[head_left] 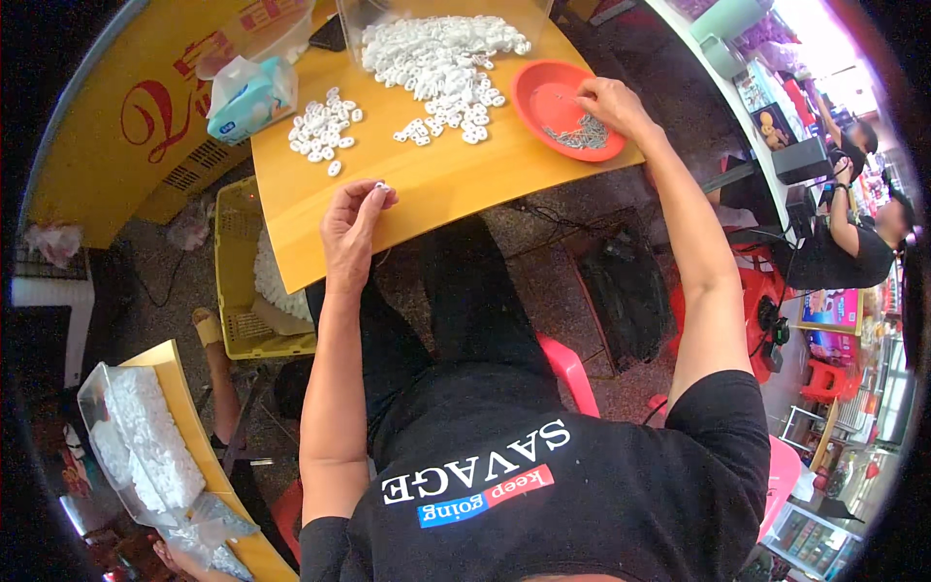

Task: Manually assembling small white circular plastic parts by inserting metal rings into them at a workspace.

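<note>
My left hand (351,228) is closed at the table's near edge, pinching a small white plastic piece (381,186) between thumb and fingertips. My right hand (613,105) reaches into a round red bowl (529,97), its fingers curled and pressed together. Whatever those fingertips hold is too small to make out. Thin silvery metal pins (586,134) lie heaped in the bowl's near part. Left of centre on the table is a loose group of white pieces with dark holes (325,128). A much larger heap of similar pieces (436,60) spreads from the far edge.
A clear plastic bin (541,21) backs the large heap. A tissue pack (250,100) stands at the yellow table's (436,179) left edge. Below is a yellow crate (236,291). Another bin of white pieces (155,441) sits lower left. Other people are at the right.
</note>
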A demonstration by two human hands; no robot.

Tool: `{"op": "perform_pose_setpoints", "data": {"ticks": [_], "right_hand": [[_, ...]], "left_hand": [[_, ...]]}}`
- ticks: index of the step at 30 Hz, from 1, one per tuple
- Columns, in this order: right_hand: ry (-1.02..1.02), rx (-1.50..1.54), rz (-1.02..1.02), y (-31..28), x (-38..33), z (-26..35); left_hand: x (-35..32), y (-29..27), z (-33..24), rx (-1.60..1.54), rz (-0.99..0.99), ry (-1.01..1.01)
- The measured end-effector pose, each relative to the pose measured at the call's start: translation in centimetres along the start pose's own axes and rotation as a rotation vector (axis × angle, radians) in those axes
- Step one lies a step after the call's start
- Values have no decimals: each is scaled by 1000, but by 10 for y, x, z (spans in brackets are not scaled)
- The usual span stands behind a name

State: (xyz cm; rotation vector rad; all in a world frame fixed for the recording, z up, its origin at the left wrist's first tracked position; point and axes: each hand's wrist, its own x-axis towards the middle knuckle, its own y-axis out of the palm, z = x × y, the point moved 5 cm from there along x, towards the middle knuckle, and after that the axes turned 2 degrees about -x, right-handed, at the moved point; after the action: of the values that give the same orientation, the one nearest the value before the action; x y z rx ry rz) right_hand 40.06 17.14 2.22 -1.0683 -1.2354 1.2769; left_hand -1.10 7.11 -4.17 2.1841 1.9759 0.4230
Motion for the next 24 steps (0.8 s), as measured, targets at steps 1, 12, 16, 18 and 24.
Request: {"op": "perform_pose_setpoints", "data": {"ticks": [1,12,16,18,24], "right_hand": [[-10,7,8,3,1,0],[-25,-2,-16,4,8,-4],[-70,-13,0,7,6,0],[-66,-21,-5,7,5,0],[-24,65,67,7,14,-1]], "left_hand": [[0,1,0,-3,-2,-4],[2,-1,2,-4,-6,-10],[1,-2,2,13,-2,-3],[1,0,1,15,5,-7],[0,-2,1,16,-17,-14]]}}
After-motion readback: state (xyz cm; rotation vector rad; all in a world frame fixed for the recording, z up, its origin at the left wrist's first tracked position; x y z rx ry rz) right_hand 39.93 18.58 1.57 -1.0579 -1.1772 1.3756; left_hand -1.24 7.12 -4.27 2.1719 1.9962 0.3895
